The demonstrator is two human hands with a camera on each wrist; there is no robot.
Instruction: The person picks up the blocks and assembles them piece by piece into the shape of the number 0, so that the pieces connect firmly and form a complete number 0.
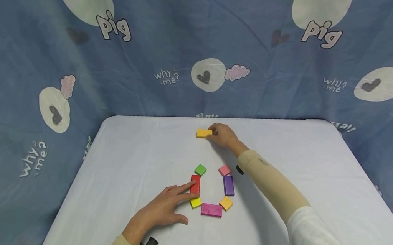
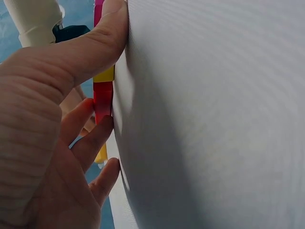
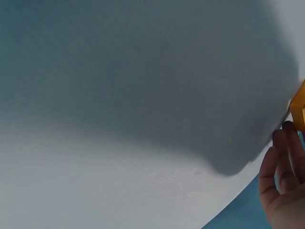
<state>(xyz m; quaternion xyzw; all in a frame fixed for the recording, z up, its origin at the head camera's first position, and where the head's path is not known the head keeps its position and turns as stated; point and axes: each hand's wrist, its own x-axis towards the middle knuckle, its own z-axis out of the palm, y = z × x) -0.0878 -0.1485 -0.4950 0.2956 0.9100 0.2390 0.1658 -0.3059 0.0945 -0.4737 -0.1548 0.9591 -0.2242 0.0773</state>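
Note:
My right hand (image 1: 223,135) is at the far side of the table, with thumb and fingers on the right end of an orange-yellow block (image 1: 202,133). In the right wrist view that block (image 3: 299,109) shows only partly at the edge, above the curled fingers (image 3: 286,162). My left hand (image 1: 165,207) rests with spread fingers on a red block (image 1: 195,185). Below the red block is a yellow block (image 1: 196,203), and a green block (image 1: 200,170) touches its upper end. In the left wrist view the thumb partly hides a magenta block (image 2: 98,9).
A magenta block (image 1: 211,210), an orange block (image 1: 226,203), a purple block (image 1: 228,185) and a pink block (image 1: 224,170) continue the ring on the white table (image 1: 144,157). Behind the table hangs a blue printed curtain (image 1: 162,36).

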